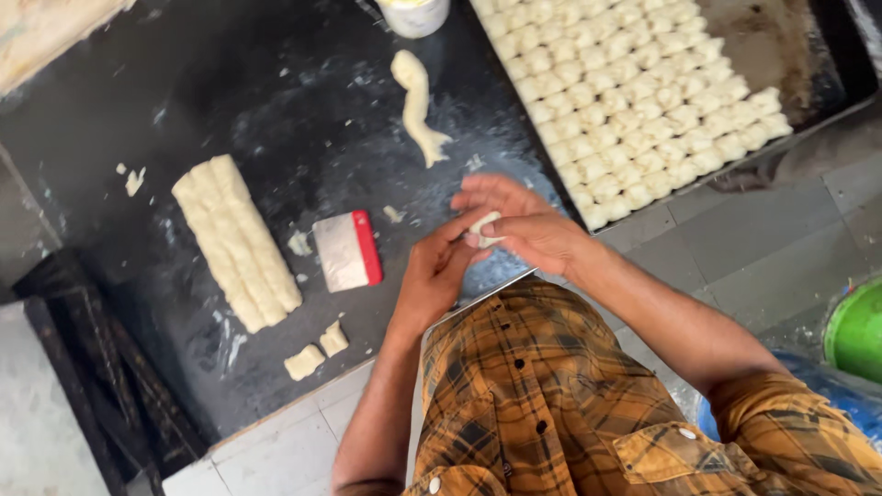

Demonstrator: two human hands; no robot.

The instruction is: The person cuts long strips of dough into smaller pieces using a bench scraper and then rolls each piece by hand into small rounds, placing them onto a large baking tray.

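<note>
Both hands are working one small dough piece [483,230] right over the near edge of the dark worktop [276,101]. The left hand [439,271] comes up from 6 o'clock with its fingers closed on the lower side of the piece, and the right hand [519,225] sits at 3 o'clock of it, thumb and fingertips pinched on the piece while the other fingers fan out a bit above. So the piece is clamped between the two hands, off the table.

Progress-wise, I'd say it's pretty far along on the shaped side: the tray [781,37] at 1 o'clock is packed with rows of shaped pieces [634,101], with only a bare patch left at its far right corner. Still to go, from what I can see: a scored dough slab [237,241] at 9 o'clock, not yet pulled apart, plus two loose cut bits [317,352] down at 7 o'clock and a twisted dough scrap [415,103] at 12 o'clock. A scraper [347,250] with a red handle lies flat between the slab and the hands, touching nothing. A white tub [413,14] peeks in at the top edge. Rough guess, well over half done.
</note>
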